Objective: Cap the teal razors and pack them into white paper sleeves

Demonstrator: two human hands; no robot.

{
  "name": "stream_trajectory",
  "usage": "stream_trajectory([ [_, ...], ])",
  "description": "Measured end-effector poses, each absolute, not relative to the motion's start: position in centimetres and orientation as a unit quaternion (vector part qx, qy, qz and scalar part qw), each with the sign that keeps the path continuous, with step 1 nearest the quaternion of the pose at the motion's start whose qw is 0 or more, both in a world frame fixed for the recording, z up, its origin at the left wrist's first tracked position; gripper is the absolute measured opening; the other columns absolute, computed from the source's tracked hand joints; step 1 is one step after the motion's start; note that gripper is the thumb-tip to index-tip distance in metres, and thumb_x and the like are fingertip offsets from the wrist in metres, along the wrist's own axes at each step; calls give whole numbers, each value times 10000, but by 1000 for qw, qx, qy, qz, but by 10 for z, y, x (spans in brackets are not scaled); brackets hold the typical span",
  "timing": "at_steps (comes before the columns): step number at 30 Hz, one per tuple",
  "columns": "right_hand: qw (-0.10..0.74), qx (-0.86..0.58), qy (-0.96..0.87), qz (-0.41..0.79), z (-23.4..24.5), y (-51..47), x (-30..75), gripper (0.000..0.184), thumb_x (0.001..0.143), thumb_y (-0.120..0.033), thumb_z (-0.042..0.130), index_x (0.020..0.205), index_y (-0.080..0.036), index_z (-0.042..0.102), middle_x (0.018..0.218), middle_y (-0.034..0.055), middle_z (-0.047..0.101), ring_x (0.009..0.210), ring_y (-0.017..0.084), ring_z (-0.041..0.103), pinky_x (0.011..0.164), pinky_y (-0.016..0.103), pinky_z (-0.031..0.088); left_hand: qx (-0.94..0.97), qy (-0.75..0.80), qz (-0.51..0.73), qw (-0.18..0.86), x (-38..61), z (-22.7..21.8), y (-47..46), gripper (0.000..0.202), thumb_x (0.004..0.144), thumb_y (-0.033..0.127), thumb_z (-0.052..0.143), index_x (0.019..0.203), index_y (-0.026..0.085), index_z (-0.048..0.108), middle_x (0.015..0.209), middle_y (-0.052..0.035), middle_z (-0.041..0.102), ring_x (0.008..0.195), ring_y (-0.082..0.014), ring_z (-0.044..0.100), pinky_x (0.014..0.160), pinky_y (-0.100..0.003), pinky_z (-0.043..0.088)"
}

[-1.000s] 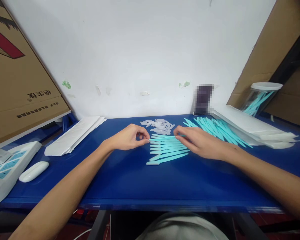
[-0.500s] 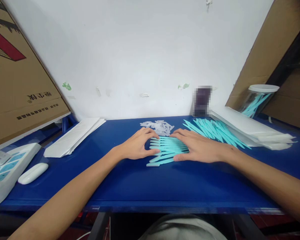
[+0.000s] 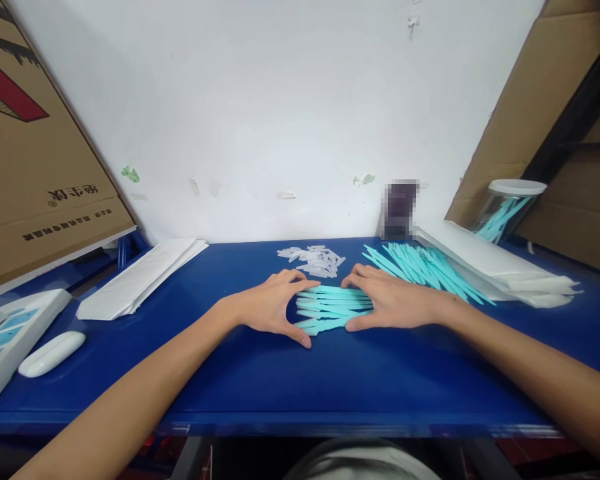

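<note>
A row of turquoise eyebrow razors (image 3: pixel 333 308) lies side by side on the blue table, their pale covered ends toward the left. My left hand (image 3: pixel 267 307) curves round those ends, fingers at the far edge and thumb along the near edge. Around the handle ends on the right, my right hand (image 3: pixel 397 299) holds the bundle between thumb and fingers; its palm hides the handle tips. Just beyond the bundle is a heap of small translucent blade caps (image 3: pixel 317 260). More turquoise razors (image 3: pixel 430 267) lie in a loose pile behind my right hand.
White plastic sleeves (image 3: pixel 140 277) lie at left, near a white case (image 3: pixel 53 353) and a white tray with blue labels (image 3: pixel 10 333). More white bags (image 3: pixel 500 260) and a clear jar of razors (image 3: pixel 505 210) stand right. Cardboard (image 3: pixel 45 147) and a white wall enclose the table (image 3: pixel 330 393).
The razors have been squeezed into a narrower, more even bundle. My left thumb has moved down and outward to the near edge. The view has shifted slightly.
</note>
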State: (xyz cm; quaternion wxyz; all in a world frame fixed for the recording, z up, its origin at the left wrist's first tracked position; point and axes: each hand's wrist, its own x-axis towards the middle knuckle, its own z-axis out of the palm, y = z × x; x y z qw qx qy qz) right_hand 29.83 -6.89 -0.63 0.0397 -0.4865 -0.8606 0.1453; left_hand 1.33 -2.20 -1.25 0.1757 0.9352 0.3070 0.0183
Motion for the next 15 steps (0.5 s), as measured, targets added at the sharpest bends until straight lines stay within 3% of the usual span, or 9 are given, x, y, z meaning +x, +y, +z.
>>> stream_trajectory([
  [7, 37, -465, -870, 158, -2, -72, 292, 461, 859, -594, 599, 1085, -192, 581, 1068, 97, 568, 976, 275, 560, 818, 393, 449, 937, 281, 48, 203, 21, -14, -29, 984, 772, 736, 706, 1547, 207, 411, 1316, -130, 515, 1142, -281, 544, 914, -361, 470],
  [11, 42, -452, -878, 151, -3, -72, 289, 264, 864, -440, 593, 976, -202, 567, 1010, 73, 590, 871, 227, 568, 740, 351, 431, 944, 266, 61, 185, 27, -17, -32, 638, 940, 523, 616, 1459, 174, 488, 1237, -124, 554, 1070, -247, 565, 901, -340, 463],
  [15, 19, -441, -886, 140, 1, -67, 283, 138, 827, -321, 605, 899, -217, 550, 923, 47, 616, 825, 214, 585, 686, 325, 420, 956, 247, 39, 150, 32, -18, -36, 356, 1002, 337, 530, 1323, 184, 559, 1110, -93, 581, 981, -227, 581, 854, -325, 465],
])
